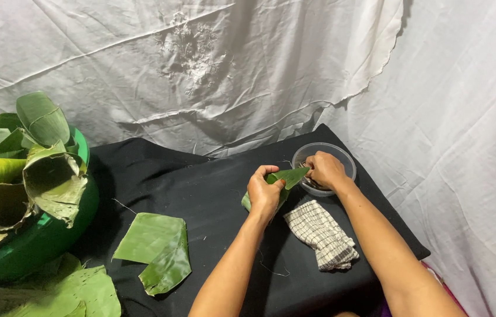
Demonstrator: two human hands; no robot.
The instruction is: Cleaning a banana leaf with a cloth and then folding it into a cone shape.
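My left hand (264, 191) grips a green banana leaf folded into a cone (288, 176), its open end pointing right toward a clear plastic bowl (342, 157). My right hand (325, 170) is at the mouth of the cone, over the near rim of the bowl, fingers pinched together; what they hold is hidden. Both hands work over a black cloth (201, 194) covering the table.
A checked white cloth (321, 233) lies crumpled just below the hands. Cut leaf pieces (157, 249) lie at the centre-left, more leaves (66, 290) at the bottom left. A green tub (42, 240) full of banana leaves stands on the left. White sheets hang behind and right.
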